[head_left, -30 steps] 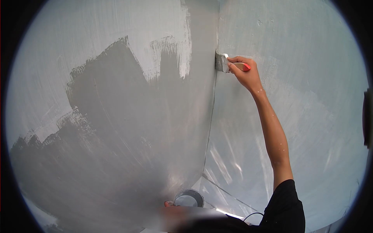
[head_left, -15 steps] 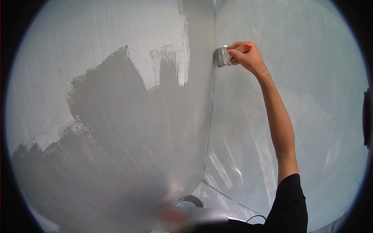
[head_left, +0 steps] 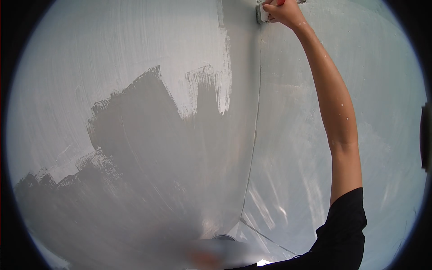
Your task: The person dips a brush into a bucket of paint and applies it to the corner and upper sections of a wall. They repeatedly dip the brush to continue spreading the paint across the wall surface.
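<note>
My right hand (head_left: 283, 13) is closed around a paintbrush (head_left: 263, 13) with a red-tipped handle, up at the top edge of the view. Its bristles lie against the wall beside the corner line, and the fingers hide part of the brush. Left of the corner, the grey wall (head_left: 148, 135) carries a patch of white paint (head_left: 121, 49) with ragged, streaky edges. My left hand does not show.
The rim of a bucket (head_left: 223, 237) shows low in the view, partly behind a blurred area. A dark corner line (head_left: 257, 112) runs down between the two walls. The right wall (head_left: 292, 135) is pale blue-grey with shiny streaks low down.
My right hand has moved up along the corner with the brush, from the upper part of the wall to the top edge of the view. The view has shifted slightly.
</note>
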`<state>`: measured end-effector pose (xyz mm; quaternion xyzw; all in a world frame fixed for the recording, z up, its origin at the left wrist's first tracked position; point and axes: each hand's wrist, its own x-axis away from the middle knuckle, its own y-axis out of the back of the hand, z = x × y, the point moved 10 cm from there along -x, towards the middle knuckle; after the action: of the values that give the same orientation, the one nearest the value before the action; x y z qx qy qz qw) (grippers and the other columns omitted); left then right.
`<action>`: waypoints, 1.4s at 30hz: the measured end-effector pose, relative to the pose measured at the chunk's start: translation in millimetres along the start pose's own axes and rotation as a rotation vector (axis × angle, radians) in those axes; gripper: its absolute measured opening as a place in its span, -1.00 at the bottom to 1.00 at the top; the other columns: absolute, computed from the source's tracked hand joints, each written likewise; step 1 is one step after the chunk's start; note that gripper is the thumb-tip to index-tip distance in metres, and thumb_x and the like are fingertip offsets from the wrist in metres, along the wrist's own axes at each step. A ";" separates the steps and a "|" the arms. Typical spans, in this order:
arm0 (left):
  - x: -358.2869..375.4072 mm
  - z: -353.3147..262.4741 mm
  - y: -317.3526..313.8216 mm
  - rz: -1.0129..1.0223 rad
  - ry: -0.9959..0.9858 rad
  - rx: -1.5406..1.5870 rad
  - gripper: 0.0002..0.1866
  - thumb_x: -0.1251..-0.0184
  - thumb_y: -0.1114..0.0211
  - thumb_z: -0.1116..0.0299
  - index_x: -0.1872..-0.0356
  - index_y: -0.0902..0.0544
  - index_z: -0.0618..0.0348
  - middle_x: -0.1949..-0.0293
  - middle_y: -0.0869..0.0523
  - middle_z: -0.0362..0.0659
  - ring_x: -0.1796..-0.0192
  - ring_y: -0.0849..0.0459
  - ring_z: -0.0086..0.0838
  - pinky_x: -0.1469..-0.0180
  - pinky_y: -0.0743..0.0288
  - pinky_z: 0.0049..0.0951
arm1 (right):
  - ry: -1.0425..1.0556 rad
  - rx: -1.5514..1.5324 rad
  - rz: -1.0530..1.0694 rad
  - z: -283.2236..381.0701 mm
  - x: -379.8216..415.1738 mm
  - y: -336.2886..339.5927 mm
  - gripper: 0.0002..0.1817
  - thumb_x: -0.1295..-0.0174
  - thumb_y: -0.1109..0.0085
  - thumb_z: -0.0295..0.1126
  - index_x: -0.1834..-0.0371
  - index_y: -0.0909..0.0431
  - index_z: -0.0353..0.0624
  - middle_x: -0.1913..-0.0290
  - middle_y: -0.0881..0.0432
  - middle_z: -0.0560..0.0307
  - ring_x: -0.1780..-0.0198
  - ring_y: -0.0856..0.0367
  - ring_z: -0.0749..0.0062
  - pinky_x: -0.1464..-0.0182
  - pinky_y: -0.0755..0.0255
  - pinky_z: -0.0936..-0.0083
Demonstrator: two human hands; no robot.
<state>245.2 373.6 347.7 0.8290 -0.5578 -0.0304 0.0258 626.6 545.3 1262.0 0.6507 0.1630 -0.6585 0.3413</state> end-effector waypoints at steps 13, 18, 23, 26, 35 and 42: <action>-1.9 8.1 2.1 0.009 0.071 0.063 -0.63 0.00 -0.17 0.67 0.10 -0.46 0.21 0.37 -0.53 -0.16 0.33 -0.52 -0.33 0.25 -0.45 -0.27 | -0.007 -0.209 0.054 47.8 28.1 17.1 -0.78 -0.28 -0.41 -0.49 0.04 -0.79 -0.33 0.31 -0.81 0.16 0.37 -0.76 0.52 0.29 -0.67 0.53; 3.4 4.3 5.8 -0.019 0.017 0.015 -0.70 -0.07 -0.12 0.64 0.11 -0.51 0.24 0.30 -0.54 -0.11 0.22 -0.52 -0.24 0.07 -0.49 -0.20 | 0.512 -0.079 -0.213 126.0 45.5 29.8 -0.70 -0.30 -0.44 -0.49 -0.09 -0.78 -0.22 0.06 -0.85 0.07 0.11 -0.81 0.44 0.05 -0.66 0.56; 20.8 -40.4 19.1 -0.067 0.037 0.070 -0.73 -0.05 -0.10 0.63 0.17 -0.48 0.22 0.27 -0.52 -0.13 0.21 -0.48 -0.28 0.09 -0.48 -0.20 | 0.787 -0.009 -0.368 134.0 66.2 20.6 -0.71 -0.24 -0.48 -0.47 -0.03 -0.81 -0.21 0.02 -0.85 -0.01 0.13 -0.84 0.37 0.03 -0.70 0.46; 13.9 -7.3 24.9 -0.098 -0.070 -0.037 -0.77 -0.05 -0.10 0.61 0.22 -0.46 0.20 0.29 -0.47 -0.15 0.22 -0.44 -0.30 0.12 -0.46 -0.20 | 0.837 0.071 -0.442 154.6 78.7 23.2 -0.72 -0.23 -0.47 -0.48 -0.02 -0.82 -0.13 0.07 -0.86 0.06 0.16 -0.86 0.35 0.06 -0.72 0.47; 13.6 5.5 29.4 -0.126 -0.222 -0.216 -0.75 -0.03 -0.08 0.62 0.21 -0.47 0.17 0.35 -0.48 -0.18 0.25 -0.47 -0.34 0.13 -0.47 -0.26 | 0.623 0.049 -0.072 109.8 85.2 -14.5 -0.65 -0.26 -0.48 -0.40 -0.12 -0.80 0.05 0.10 -0.87 0.18 0.23 -0.85 0.44 0.17 -0.72 0.60; 7.7 20.1 21.6 -0.134 -0.028 -0.066 -0.67 -0.12 -0.03 0.64 0.04 -0.46 0.26 0.37 -0.51 -0.13 0.44 -0.50 -0.34 0.49 -0.42 -0.31 | 0.726 -0.026 -0.252 121.2 84.2 -27.1 -0.58 -0.29 -0.45 -0.42 -0.23 -0.74 0.08 -0.08 -0.82 0.16 0.08 -0.87 0.40 0.00 -0.76 0.48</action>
<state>226.5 358.2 329.2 0.8628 -0.4999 -0.0621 0.0429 525.0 464.9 1186.3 0.8119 0.3605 -0.4198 0.1860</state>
